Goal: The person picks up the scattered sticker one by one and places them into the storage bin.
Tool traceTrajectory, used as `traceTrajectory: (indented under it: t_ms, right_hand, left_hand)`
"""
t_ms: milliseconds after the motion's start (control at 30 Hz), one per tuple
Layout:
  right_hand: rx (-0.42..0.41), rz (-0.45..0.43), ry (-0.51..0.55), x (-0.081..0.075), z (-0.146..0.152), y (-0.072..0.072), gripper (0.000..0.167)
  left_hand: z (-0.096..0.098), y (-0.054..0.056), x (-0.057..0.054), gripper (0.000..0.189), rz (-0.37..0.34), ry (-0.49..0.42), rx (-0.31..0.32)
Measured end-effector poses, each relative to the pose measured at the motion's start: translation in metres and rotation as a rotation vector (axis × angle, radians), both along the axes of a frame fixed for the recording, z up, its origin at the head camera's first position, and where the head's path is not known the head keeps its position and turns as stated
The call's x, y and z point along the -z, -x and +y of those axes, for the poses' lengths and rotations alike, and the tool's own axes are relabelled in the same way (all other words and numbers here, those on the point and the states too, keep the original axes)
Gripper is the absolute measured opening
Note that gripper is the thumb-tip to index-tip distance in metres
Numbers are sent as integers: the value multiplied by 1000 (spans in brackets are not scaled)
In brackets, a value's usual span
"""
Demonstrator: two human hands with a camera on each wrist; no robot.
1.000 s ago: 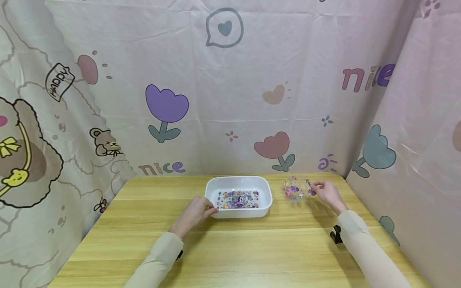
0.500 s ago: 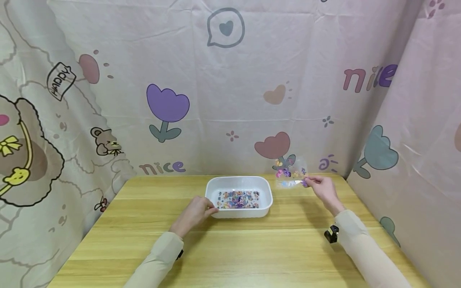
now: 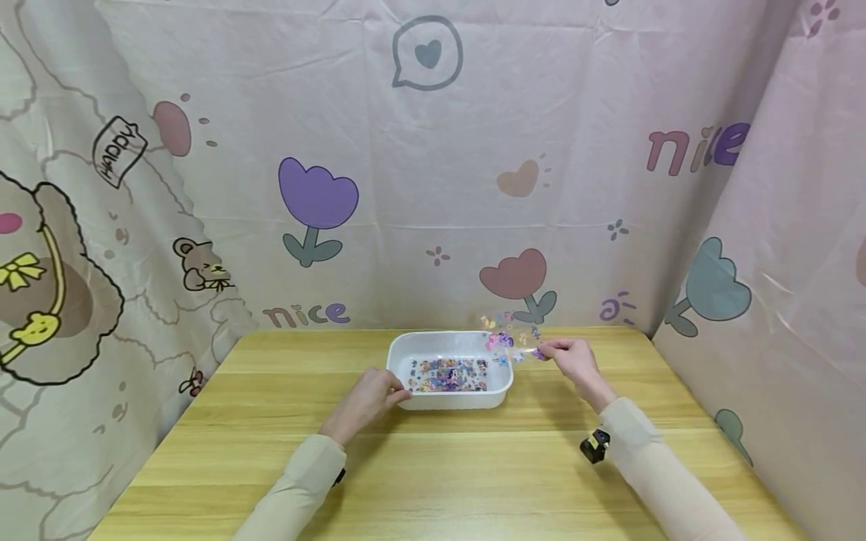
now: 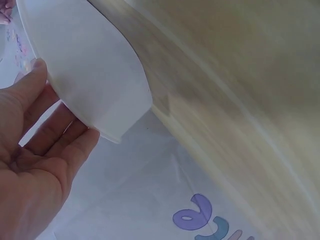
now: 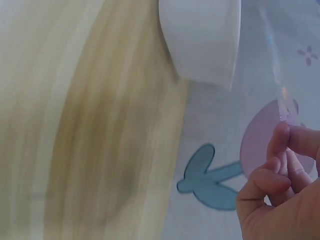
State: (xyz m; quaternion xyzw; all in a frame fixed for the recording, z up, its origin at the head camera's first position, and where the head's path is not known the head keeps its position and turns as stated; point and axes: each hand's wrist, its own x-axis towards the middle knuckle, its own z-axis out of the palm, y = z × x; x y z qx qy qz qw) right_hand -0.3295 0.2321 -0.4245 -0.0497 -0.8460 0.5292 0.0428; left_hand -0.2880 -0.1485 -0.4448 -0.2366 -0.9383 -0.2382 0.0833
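Note:
A white rectangular tub (image 3: 449,401) stands near the back of the table, with clear sticker sheets (image 3: 446,376) printed with colourful cartoon figures lying inside. My left hand (image 3: 368,398) grips the tub's front left corner; in the left wrist view the thumb lies over the rim (image 4: 55,92) and the fingers sit below it. My right hand (image 3: 575,364) pinches the edge of another clear sticker sheet (image 3: 504,340) between thumb and fingertips. This sheet hangs in the air over the tub's right end. The right wrist view shows it nearly edge-on (image 5: 275,65), apart from the tub.
The wooden table (image 3: 433,473) reaches back to a patterned cloth (image 3: 433,188) hanging behind it. More cloth hangs along the left and right sides. A small black device (image 3: 595,445) is worn under the right wrist.
My right hand has lifted the sticker sheet from low over the table's right side and carried it left, over the tub's right end. The left hand and tub stay in place.

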Motion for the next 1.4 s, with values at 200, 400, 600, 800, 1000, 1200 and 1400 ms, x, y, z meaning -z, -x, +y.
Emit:
traceTrajectory:
  t_ms: [200,400,600,800,1000,1200,1400]
  right_hand:
    - [-37,-59,21,3,-20,-3,26]
    - [-73,-74,55,6,-38,-1,26]
    - [-99,-71,55,5,-61,0,24]
    - [-139,-48,8,3,-84,0,17]
    - [-196,-43,-58,6,-102,2,15]
    - [-265,-32,-70,10,-122,2,17]
    - [-316,-32,-107,16,-140,4,18]
  left_hand:
    - [0,-1,0,9,43,-2,4]
    - [1,0,2,9,57,4,23]
    - [2,1,1,9,52,11,13]
    - [3,0,0,8,50,15,1]
    - [2,-2,-2,10,23,18,-12]
    - [2,-3,-3,10,47,18,11]
    - [1,-1,-2,10,78,25,27]
